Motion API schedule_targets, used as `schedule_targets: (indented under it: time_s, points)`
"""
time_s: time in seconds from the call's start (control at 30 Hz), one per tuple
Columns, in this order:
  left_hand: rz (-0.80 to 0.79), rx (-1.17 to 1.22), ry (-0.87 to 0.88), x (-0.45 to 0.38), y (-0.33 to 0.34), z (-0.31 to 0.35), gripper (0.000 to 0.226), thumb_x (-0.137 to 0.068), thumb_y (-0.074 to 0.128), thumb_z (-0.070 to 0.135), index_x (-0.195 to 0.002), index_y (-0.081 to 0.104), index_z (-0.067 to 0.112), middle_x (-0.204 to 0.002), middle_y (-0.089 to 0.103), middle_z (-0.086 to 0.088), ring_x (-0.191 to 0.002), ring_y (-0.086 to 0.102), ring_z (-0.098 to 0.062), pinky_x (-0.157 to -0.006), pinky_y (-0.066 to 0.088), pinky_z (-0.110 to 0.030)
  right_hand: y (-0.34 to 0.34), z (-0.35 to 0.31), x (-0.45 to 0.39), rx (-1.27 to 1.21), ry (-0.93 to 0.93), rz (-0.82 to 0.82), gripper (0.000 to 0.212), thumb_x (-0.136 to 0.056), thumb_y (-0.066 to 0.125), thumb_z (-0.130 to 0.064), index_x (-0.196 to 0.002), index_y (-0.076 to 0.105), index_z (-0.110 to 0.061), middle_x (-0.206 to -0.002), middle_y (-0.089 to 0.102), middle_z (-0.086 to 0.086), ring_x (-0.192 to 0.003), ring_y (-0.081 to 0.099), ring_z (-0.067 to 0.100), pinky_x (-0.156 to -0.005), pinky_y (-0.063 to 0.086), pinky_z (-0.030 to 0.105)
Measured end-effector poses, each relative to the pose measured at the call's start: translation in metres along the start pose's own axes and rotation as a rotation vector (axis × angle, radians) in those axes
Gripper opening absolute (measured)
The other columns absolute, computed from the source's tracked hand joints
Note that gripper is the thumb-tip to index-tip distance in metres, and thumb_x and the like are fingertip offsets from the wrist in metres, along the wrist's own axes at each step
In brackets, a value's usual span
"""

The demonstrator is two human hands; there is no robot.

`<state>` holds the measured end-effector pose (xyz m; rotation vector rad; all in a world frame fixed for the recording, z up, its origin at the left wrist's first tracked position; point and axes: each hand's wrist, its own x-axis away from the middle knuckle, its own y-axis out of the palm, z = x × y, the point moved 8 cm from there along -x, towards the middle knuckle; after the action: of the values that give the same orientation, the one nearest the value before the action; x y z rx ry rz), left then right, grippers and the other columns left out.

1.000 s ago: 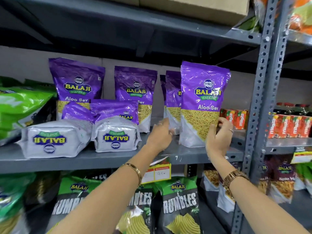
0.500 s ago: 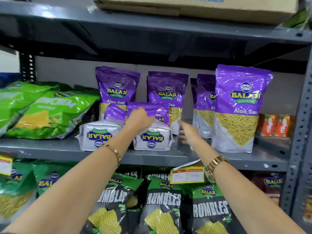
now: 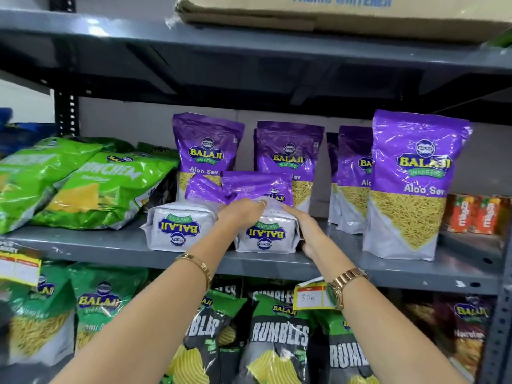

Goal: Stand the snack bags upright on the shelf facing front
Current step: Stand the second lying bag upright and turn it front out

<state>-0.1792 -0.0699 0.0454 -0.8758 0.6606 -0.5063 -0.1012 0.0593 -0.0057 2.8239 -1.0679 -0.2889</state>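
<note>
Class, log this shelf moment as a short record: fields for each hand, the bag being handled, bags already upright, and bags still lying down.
left hand: on top of the bag being handled
right hand: against that bag's right side
handled bag: purple Aloo Sev, lying flat, base facing front
upright front bag: standing, label forward
second flat bag: lying, untouched
shelf: grey metal

two toppled bags [image 3: 224,217] on shelf [image 3: 110,248] front, upright bags [image 3: 288,159] behind, standing bag [image 3: 412,187] right
</note>
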Motion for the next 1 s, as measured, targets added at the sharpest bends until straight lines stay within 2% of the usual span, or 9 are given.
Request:
schedule_targets:
  time_s: [0.1,0.2,0.27,0.37,0.57,0.67,0.77,0.87,1.0]
  points:
    - [0.081,0.130,0.004,0.001,-0.001,-0.001,0.053,-0.095,0.034,0.043,-0.094,0.058,-0.004,-0.112,0.062,-0.026,-0.110,0.056,-0.036,-0.094,0.041,-0.039,-0.004,-0.002,0.004,-0.075,0.010,0.052,0.036,-0.073,0.071,-0.025,-0.101,0.066,-0.001,-0.103,0.064,0.027,-0.090,0.061,0.039,-0.086,0.050,0.046]
    - [0.145,0.272,0.032,0.002,0.001,0.003,0.055,-0.094,0.040,0.040,-0.123,0.042,-0.007,-0.128,0.051,-0.026,-0.122,0.047,-0.040,-0.105,0.038,-0.047,-0.009,-0.011,0.004,-0.166,-0.026,0.046,0.025,-0.071,0.072,-0.014,-0.091,0.066,0.001,-0.081,0.067,0.017,-0.062,0.059,0.029,-0.057,0.050,0.032]
    - [0.167,0.316,0.090,0.001,0.003,0.010,0.064,-0.096,0.042,0.034,-0.139,0.021,-0.009,-0.148,0.029,-0.028,-0.138,0.027,-0.038,-0.115,0.025,-0.048,-0.011,-0.023,0.001,-0.232,-0.112,-0.003,0.031,-0.074,0.066,0.000,-0.105,0.062,0.002,-0.088,0.071,0.013,-0.070,0.067,0.026,-0.068,0.057,0.035]
    - [0.168,0.375,0.210,0.003,0.009,0.020,0.072,-0.097,0.042,0.024,-0.146,-0.002,-0.003,-0.159,-0.004,-0.021,-0.147,-0.003,-0.030,-0.122,0.003,-0.041,-0.016,-0.038,-0.003,-0.240,-0.216,-0.056,0.032,-0.071,0.058,0.017,-0.093,0.059,-0.005,-0.075,0.074,0.005,-0.063,0.070,0.019,-0.054,0.057,0.030]
    - [0.136,0.584,0.258,-0.003,0.037,0.017,0.069,-0.096,0.043,0.005,-0.148,-0.002,0.005,-0.159,0.000,-0.018,-0.147,0.008,-0.032,-0.118,0.020,-0.039,-0.033,-0.047,-0.020,-0.059,-0.303,-0.079,0.056,-0.058,0.058,0.031,-0.090,0.049,-0.014,-0.096,0.064,0.004,-0.090,0.062,0.019,-0.058,0.054,0.025]
    - [0.106,0.745,0.290,-0.015,0.045,0.019,0.067,-0.097,0.029,-0.006,-0.149,-0.009,0.013,-0.160,-0.002,-0.007,-0.146,0.014,-0.020,-0.098,0.043,-0.014,-0.038,-0.044,-0.031,-0.004,-0.289,-0.096,0.057,-0.062,0.061,0.027,-0.103,0.047,-0.010,-0.101,0.064,0.005,-0.099,0.061,0.024,-0.067,0.054,0.029]
    - [0.131,0.689,0.283,-0.024,0.049,0.014,0.072,-0.095,0.032,-0.009,-0.147,-0.013,0.010,-0.159,-0.013,-0.004,-0.139,0.006,-0.006,-0.082,0.036,0.008,-0.043,-0.037,-0.039,-0.047,-0.270,-0.106,0.061,-0.066,0.060,0.025,-0.115,0.042,-0.006,-0.103,0.064,0.007,-0.095,0.063,0.021,-0.072,0.054,0.031]
    - [0.190,0.510,0.281,-0.021,0.047,0.013,0.076,-0.089,0.049,-0.006,-0.145,-0.001,-0.006,-0.157,-0.006,-0.021,-0.147,-0.005,-0.026,-0.118,0.011,-0.019,-0.042,-0.038,-0.038,-0.125,-0.261,-0.084,0.033,-0.079,0.056,0.008,-0.106,0.050,-0.009,-0.098,0.065,0.006,-0.089,0.061,0.018,-0.082,0.051,0.035]
    - [0.390,0.617,0.153,-0.004,0.031,0.008,0.048,-0.091,0.049,0.007,-0.132,0.032,-0.010,-0.146,0.032,-0.029,-0.140,0.023,-0.038,-0.116,0.018,-0.039,-0.061,-0.033,-0.044,-0.246,-0.195,0.116,0.018,-0.090,0.045,-0.024,-0.085,0.060,-0.017,-0.085,0.062,-0.001,-0.079,0.056,0.013,-0.071,0.040,0.027]
